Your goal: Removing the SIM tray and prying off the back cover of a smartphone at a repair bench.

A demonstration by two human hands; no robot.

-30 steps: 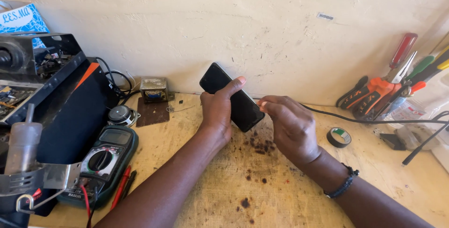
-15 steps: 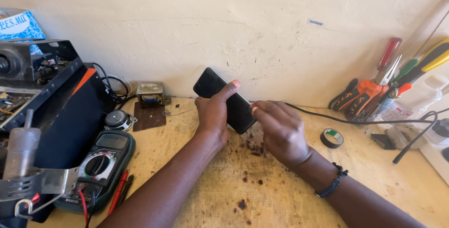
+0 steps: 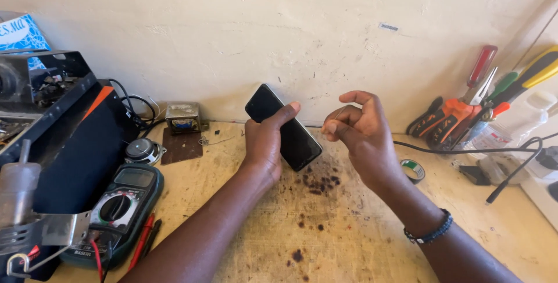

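Note:
My left hand [image 3: 264,143] grips a black smartphone [image 3: 299,142] around its middle and holds it tilted, top end up and to the left, above the wooden bench [image 3: 349,230]. My right hand [image 3: 361,138] hovers just right of the phone without touching it. Its fingers are curled and the thumb meets the forefinger in a pinch. Whether anything tiny sits in that pinch is too small to tell.
A black open chassis [image 3: 64,138], a green multimeter [image 3: 119,201] with red and black probes, a small speaker [image 3: 142,150] and a transformer [image 3: 183,117] lie on the left. Pliers and screwdrivers [image 3: 465,114], a tape roll [image 3: 412,169], a black cable [image 3: 453,150] and a white bottle [image 3: 511,123] are on the right.
My right hand has come off the phone's lower end and lifted to the right, fingers curled. The left hand keeps its hold on the phone.

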